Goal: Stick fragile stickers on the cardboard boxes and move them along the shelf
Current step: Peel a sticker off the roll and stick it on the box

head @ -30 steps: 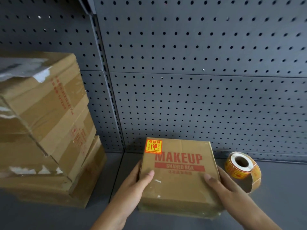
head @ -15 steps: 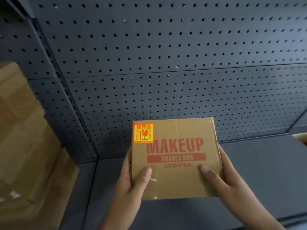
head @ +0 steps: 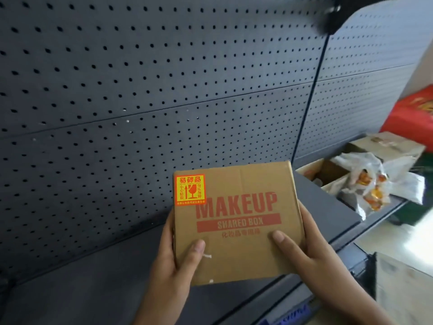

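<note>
I hold a small brown cardboard box (head: 236, 221) printed "MAKEUP SHARED BOX" in red, lifted above the dark grey shelf (head: 93, 285). A red and yellow fragile sticker (head: 190, 190) sits on its top left corner. My left hand (head: 173, 256) grips the box's left side, thumb on top. My right hand (head: 304, 249) grips the right side, thumb on top. The sticker roll is out of view.
A dark pegboard back wall (head: 164, 90) rises behind the shelf. Past the shelf's right end stand open cardboard boxes (head: 384, 148) with white plastic bags (head: 370, 184) of orange items, and a red bag (head: 412, 118) behind. A pale box (head: 405, 289) is at lower right.
I lifted the box off the shelf and carried it rightward. The stack of large boxes at the left and the sticker roll have left the view; the shelf's right end came in.
</note>
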{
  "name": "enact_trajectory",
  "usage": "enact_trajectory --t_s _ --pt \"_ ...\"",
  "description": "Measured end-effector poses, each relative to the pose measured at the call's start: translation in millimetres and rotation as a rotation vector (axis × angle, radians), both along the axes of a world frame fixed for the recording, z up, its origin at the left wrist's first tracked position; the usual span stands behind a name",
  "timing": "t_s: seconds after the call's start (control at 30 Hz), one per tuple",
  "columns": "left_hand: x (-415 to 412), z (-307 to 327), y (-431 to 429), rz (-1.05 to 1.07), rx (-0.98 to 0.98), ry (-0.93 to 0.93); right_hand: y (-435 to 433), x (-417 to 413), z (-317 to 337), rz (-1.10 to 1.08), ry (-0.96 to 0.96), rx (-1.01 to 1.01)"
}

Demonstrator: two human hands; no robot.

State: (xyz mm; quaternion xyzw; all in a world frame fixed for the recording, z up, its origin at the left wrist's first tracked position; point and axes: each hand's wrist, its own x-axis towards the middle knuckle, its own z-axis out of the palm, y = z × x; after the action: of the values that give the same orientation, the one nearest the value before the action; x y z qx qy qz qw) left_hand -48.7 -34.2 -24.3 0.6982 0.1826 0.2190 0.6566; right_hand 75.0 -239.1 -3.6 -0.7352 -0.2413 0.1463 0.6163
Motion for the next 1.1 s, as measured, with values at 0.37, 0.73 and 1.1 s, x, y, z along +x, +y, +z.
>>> enact_trajectory --t_s 0.37,0.73,1.1 --pt "115.3 -7.8 -117.9 -0.136 -0.04 -0.002 -129.2 105.6 -5.7 -0.049 -0.007 -0.037" --pt "184.5 -19.9 -130.5 -0.124 -0.02 0.002 -143.6 175.6 -19.1 -0.047 0.028 -0.046" --pt "231.1 -23.1 -109.1 -0.092 0.014 -0.023 -120.2 242.2 -23.0 0.056 -0.012 -0.057"
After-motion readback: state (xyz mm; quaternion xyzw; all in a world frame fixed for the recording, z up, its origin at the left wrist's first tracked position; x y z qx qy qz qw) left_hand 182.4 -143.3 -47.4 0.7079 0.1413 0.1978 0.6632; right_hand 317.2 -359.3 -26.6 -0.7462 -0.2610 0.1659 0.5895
